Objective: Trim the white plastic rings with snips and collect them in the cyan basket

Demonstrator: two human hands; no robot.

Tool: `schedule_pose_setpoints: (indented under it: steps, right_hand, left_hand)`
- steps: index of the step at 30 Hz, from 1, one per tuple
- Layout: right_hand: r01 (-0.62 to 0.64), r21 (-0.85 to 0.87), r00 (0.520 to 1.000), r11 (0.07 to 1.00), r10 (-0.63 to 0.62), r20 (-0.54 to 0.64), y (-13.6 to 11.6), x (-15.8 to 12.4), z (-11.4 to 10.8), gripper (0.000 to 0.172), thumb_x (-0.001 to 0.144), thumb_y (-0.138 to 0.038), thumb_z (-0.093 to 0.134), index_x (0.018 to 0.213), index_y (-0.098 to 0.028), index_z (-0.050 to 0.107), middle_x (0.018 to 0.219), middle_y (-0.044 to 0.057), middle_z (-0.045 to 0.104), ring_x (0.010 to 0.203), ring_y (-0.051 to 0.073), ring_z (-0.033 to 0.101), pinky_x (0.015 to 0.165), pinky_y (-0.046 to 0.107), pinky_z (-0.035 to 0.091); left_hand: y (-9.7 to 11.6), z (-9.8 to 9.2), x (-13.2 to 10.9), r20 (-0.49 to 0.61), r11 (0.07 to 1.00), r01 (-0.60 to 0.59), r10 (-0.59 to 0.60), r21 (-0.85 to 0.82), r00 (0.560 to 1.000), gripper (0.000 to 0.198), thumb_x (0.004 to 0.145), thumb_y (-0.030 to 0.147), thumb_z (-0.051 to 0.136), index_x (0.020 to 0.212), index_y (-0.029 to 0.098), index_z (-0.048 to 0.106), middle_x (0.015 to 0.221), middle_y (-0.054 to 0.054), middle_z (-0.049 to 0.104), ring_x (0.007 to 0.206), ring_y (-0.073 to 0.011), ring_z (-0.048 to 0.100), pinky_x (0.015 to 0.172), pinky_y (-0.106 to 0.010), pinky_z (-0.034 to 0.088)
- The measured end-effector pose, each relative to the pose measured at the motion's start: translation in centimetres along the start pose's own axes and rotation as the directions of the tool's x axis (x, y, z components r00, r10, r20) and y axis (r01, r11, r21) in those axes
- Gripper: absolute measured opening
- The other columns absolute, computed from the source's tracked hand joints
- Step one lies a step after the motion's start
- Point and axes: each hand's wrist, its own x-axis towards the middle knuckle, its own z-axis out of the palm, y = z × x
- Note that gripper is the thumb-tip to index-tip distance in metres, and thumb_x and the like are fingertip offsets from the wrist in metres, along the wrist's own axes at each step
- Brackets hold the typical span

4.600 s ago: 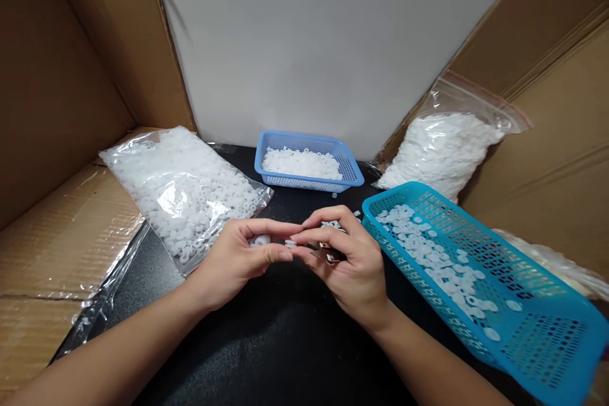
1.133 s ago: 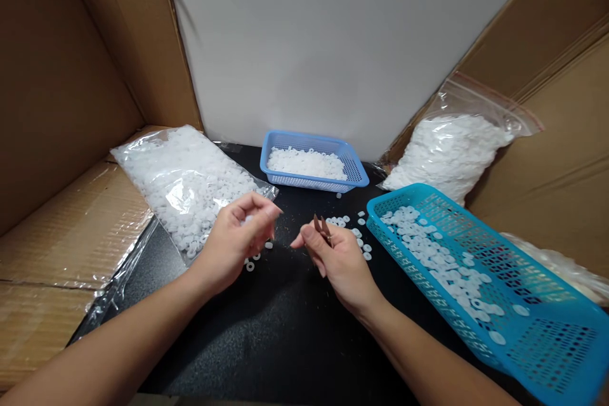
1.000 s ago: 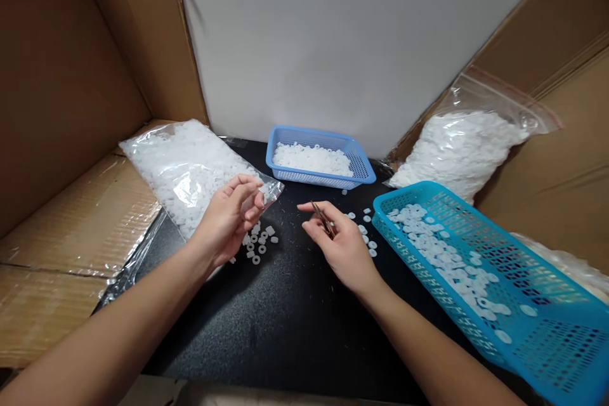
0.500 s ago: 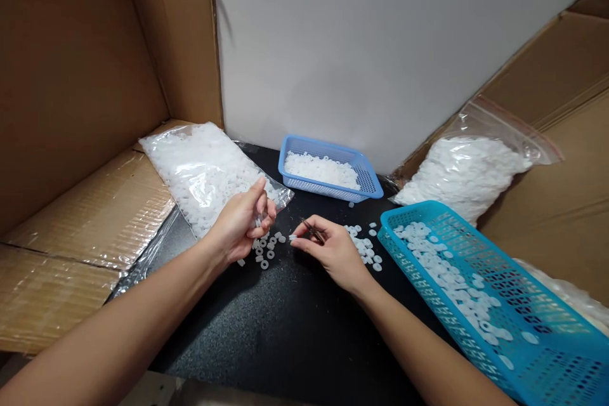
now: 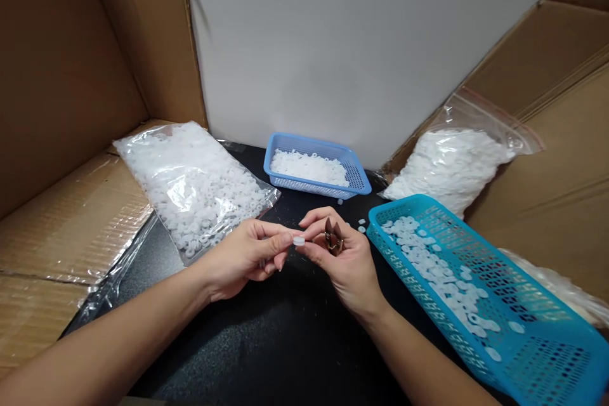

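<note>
At the centre of the head view, over the black table (image 5: 280, 355), my two hands meet fingertip to fingertip. A small white plastic washer (image 5: 299, 241) sits between them. My left hand (image 5: 252, 254) pinches it with thumb and forefinger; its other fingers are curled, with something pale partly hidden in them. From the right side, the thumb and finger of my right hand (image 5: 345, 260) also touch the washer. Tucked in that same right hand is a small dark metal tool (image 5: 333, 236) with two pointed tips standing up. The washer's hole is not visible from this angle.
A clear bag (image 5: 195, 190) of white rings lies at left. Behind my hands stands a blue basket (image 5: 316, 189) with small white pieces. At right, a turquoise basket (image 5: 547, 355) holds white washers. A zip bag (image 5: 447, 158) leans behind it. Cardboard walls (image 5: 109, 32) flank the table.
My hands were apart and have come together at the washer. The dark tool has turned upright in my right hand. The whole view has shifted slightly.
</note>
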Motion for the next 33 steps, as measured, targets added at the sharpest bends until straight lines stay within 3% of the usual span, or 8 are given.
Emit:
schedule_pose_setpoints:
  steps: [5,14,18,23,28,33]
  right_hand:
    - [0.076,-0.077,0.997,0.994,-0.078,-0.02,-0.13,-0.05,0.08,0.011,0.081,-0.025,0.08,0.079,-0.018,0.071,0.093,0.002,0.059,0.06,0.004,0.048,0.053,0.017,0.039]
    - [0.155,-0.271,0.984,0.95,-0.172,-0.039,-0.02,-0.46,0.06,0.009,0.085,-0.027,0.078,0.088,-0.021,0.073,0.094,0.003,0.06,0.064,0.007,0.049,0.049,0.02,0.034]
    - [0.197,-0.301,0.977,0.933,-0.214,-0.024,-0.19,-0.65,0.14,0.01,0.083,-0.028,0.081,0.087,-0.021,0.075,0.084,0.003,0.06,0.066,0.01,0.052,0.054,0.022,0.04]
    - [0.04,-0.112,0.995,0.993,-0.05,-0.082,-0.38,-0.51,0.32,0.019,0.082,-0.039,0.081,0.082,-0.021,0.077,0.076,0.003,0.066,0.067,0.012,0.058,0.058,0.023,0.046]
    - [-0.128,0.108,0.989,0.986,0.135,-0.063,-0.12,-0.26,0.22,0.025,0.074,-0.042,0.087,0.081,-0.021,0.077,0.078,0.003,0.072,0.072,0.014,0.067,0.069,0.024,0.056]
    - [-0.169,0.174,0.983,0.97,0.178,-0.035,0.03,-0.24,0.22,0.025,0.075,-0.042,0.086,0.082,-0.02,0.076,0.078,0.004,0.073,0.073,0.016,0.07,0.072,0.028,0.059]
  left_hand:
    - [0.22,0.05,-0.02,0.013,1.0,-0.005,0.005,0.019,1.0,0.045,0.068,0.053,0.089,0.081,0.011,0.079,0.053,0.003,0.049,0.044,-0.0019,0.03,0.04,-0.017,0.011]
    - [0.15,0.56,0.14,-0.113,0.995,-0.038,0.048,0.095,0.992,0.05,0.063,0.057,0.09,0.065,0.012,0.068,0.051,0.005,0.047,0.042,-0.0018,0.028,0.04,-0.018,0.011]
    - [-0.17,0.53,0.17,-0.153,0.992,-0.059,0.076,0.113,0.985,0.049,0.062,0.057,0.09,0.07,0.012,0.07,0.052,0.005,0.047,0.044,-0.0021,0.029,0.041,-0.017,0.012]
    - [-0.26,0.11,0.4,-0.137,0.992,-0.114,0.122,0.062,0.983,0.048,0.064,0.055,0.09,0.072,0.012,0.071,0.057,0.003,0.051,0.046,-0.003,0.032,0.042,-0.017,0.013]
    - [-0.17,-0.03,0.42,-0.135,0.99,-0.127,0.134,0.063,0.982,0.043,0.069,0.052,0.089,0.075,0.013,0.07,0.06,0.003,0.052,0.048,-0.0034,0.033,0.042,-0.016,0.015]
    - [-0.21,-0.07,0.28,-0.126,0.972,-0.186,0.205,0.145,0.971,0.04,0.074,0.051,0.085,0.08,0.015,0.069,0.058,0.003,0.054,0.046,-0.0045,0.034,0.042,-0.017,0.02]
